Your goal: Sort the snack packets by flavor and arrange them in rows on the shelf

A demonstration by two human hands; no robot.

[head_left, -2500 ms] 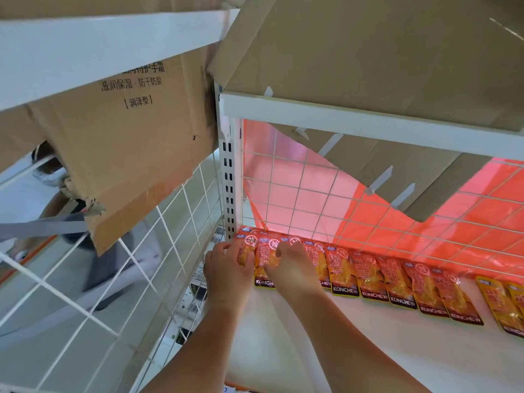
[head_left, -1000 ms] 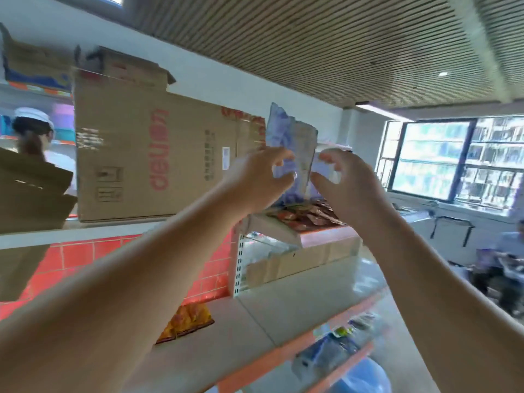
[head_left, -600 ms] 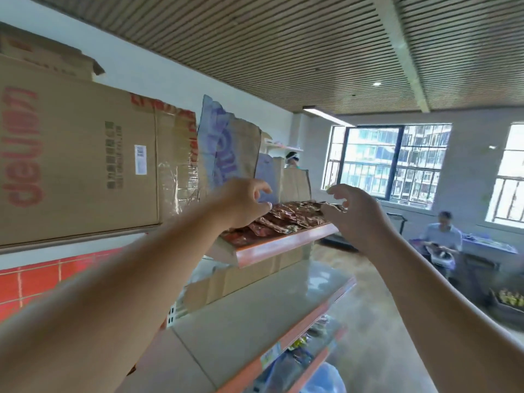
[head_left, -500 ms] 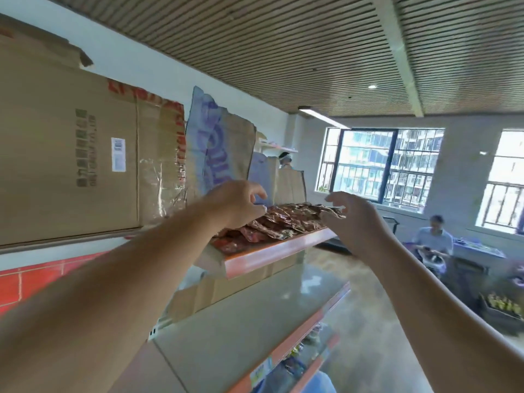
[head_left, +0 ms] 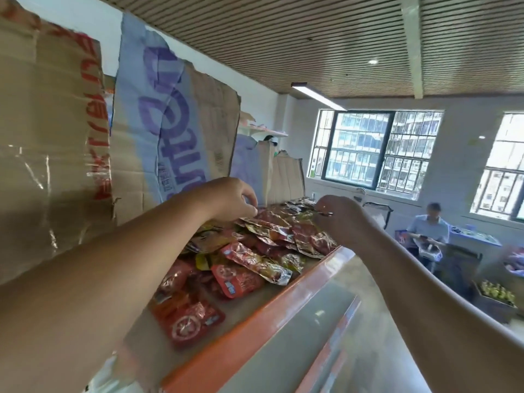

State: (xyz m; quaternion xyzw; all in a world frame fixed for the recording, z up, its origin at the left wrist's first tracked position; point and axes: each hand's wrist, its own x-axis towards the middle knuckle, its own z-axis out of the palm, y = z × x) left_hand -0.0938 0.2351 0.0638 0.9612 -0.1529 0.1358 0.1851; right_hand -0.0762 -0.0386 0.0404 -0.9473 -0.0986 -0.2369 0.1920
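Note:
A loose pile of snack packets, red, orange and yellow-brown foil, covers the top shelf behind its orange front edge. A few red packets lie apart at the near end. My left hand reaches over the pile's far middle with fingers curled down and fingertips on a red packet; whether it grips one is hidden. My right hand hovers at the pile's far right side, thumb and fingers pinching the thin edge of a snack packet.
Flattened cardboard sheets stand upright behind the pile, with a taped one at the left. A lower shelf board juts out below. A seated person is at a table near the windows at the right.
I have turned from the lower row of orange packets up to the top shelf. Both hands have moved forward and down onto the loose pile, and the view has come closer.

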